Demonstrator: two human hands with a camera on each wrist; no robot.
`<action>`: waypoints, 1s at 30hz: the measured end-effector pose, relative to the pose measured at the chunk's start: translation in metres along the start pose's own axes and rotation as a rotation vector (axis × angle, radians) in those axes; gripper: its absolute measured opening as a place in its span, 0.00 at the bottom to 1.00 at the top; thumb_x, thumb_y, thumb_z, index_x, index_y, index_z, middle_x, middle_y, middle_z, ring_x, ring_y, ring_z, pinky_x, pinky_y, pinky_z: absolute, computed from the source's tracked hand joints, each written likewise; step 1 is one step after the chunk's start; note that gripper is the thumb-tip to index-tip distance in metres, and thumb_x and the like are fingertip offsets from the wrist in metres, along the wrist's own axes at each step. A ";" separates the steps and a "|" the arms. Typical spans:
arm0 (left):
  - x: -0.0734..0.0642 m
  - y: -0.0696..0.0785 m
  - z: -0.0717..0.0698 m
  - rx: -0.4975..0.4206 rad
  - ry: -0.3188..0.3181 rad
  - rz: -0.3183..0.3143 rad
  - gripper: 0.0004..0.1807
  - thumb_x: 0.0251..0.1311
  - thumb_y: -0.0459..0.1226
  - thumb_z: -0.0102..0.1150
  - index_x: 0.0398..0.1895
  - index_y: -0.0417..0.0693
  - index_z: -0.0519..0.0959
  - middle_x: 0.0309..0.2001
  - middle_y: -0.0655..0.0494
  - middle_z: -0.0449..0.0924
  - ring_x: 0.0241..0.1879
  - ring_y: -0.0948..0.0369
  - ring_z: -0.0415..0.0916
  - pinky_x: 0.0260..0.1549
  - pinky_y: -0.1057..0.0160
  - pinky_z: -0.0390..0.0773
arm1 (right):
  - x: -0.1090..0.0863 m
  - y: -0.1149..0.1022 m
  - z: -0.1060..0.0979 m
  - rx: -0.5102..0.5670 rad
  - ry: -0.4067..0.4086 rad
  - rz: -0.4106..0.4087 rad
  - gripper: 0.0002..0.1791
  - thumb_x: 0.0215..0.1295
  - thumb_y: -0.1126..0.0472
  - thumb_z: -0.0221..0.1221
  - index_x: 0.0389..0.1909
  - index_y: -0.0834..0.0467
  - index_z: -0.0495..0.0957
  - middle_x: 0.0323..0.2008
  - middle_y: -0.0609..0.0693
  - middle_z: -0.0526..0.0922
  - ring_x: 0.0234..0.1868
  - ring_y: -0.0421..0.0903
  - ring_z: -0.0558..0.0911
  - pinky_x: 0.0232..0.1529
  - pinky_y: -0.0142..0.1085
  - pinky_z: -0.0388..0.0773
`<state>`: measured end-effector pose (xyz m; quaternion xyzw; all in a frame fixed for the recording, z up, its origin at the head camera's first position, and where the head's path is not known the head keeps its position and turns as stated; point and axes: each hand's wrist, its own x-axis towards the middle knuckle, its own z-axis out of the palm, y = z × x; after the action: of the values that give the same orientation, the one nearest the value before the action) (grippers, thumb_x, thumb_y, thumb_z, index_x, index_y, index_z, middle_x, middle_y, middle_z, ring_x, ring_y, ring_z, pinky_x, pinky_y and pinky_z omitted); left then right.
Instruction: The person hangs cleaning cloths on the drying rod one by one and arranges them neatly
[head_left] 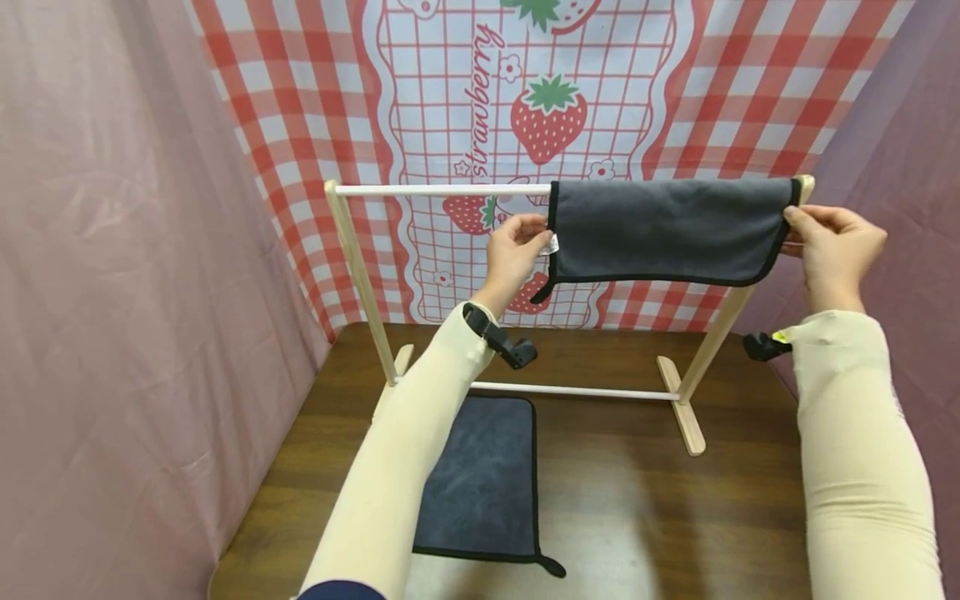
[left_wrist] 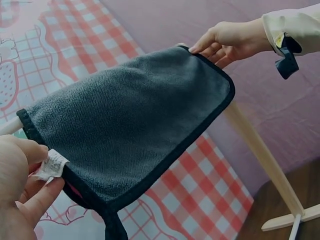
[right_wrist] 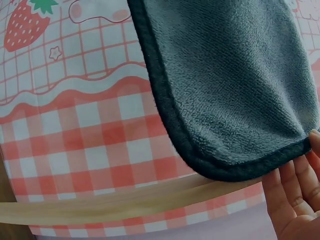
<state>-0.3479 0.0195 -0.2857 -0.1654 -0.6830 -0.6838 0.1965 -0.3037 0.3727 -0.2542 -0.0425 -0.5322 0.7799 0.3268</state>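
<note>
A grey towel (head_left: 675, 229) with black edging hangs folded over the right part of the white top bar (head_left: 442, 191) of a wooden rack. At its left edge, my left hand (head_left: 516, 254) pinches the border beside a small white tag (left_wrist: 51, 165). My right hand (head_left: 840, 250) pinches the right edge between thumb and fingers, close to the rack's right post; the right wrist view shows this grip (right_wrist: 295, 195) near the rounded corner. A black loop (left_wrist: 115, 225) dangles from the towel's lower left corner.
A second grey towel (head_left: 483, 475) lies flat on the brown wooden table (head_left: 600, 508), partly behind my left forearm. The rack's feet (head_left: 682, 408) stand on the table. A strawberry-patterned checked cloth (head_left: 300, 100) hangs behind, with pink curtains (head_left: 112, 292) at the sides.
</note>
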 end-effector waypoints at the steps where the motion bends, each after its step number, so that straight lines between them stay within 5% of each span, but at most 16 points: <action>1: 0.000 -0.001 -0.001 -0.014 -0.004 -0.002 0.11 0.60 0.24 0.63 0.46 0.29 0.80 0.43 0.36 0.84 0.40 0.54 0.81 0.42 0.70 0.79 | 0.000 0.001 0.000 -0.003 0.001 -0.013 0.05 0.51 0.72 0.72 0.30 0.64 0.87 0.21 0.50 0.86 0.19 0.40 0.85 0.20 0.29 0.80; 14: -0.012 -0.016 -0.028 -0.180 -0.015 -0.052 0.13 0.61 0.21 0.60 0.48 0.23 0.77 0.47 0.31 0.80 0.37 0.62 0.80 0.41 0.63 0.83 | -0.013 0.013 -0.005 -0.089 0.042 -0.214 0.07 0.50 0.75 0.71 0.33 0.69 0.87 0.21 0.48 0.84 0.16 0.38 0.81 0.23 0.23 0.78; 25: -0.031 -0.030 -0.055 -0.176 0.017 -0.068 0.14 0.59 0.20 0.60 0.49 0.24 0.76 0.46 0.32 0.80 0.37 0.63 0.80 0.42 0.59 0.84 | -0.037 0.038 0.003 -0.373 -0.020 -0.347 0.07 0.55 0.71 0.70 0.36 0.66 0.87 0.22 0.38 0.84 0.19 0.31 0.79 0.25 0.19 0.76; 30: -0.045 -0.044 -0.071 -0.169 0.036 -0.092 0.15 0.59 0.20 0.60 0.50 0.23 0.74 0.45 0.33 0.80 0.35 0.64 0.79 0.44 0.55 0.83 | -0.052 0.051 0.009 -0.416 -0.084 -0.393 0.10 0.56 0.71 0.69 0.39 0.71 0.85 0.23 0.36 0.83 0.21 0.30 0.80 0.27 0.19 0.76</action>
<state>-0.3278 -0.0503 -0.3465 -0.1373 -0.6261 -0.7502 0.1625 -0.2906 0.3257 -0.3087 0.0277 -0.6918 0.5769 0.4333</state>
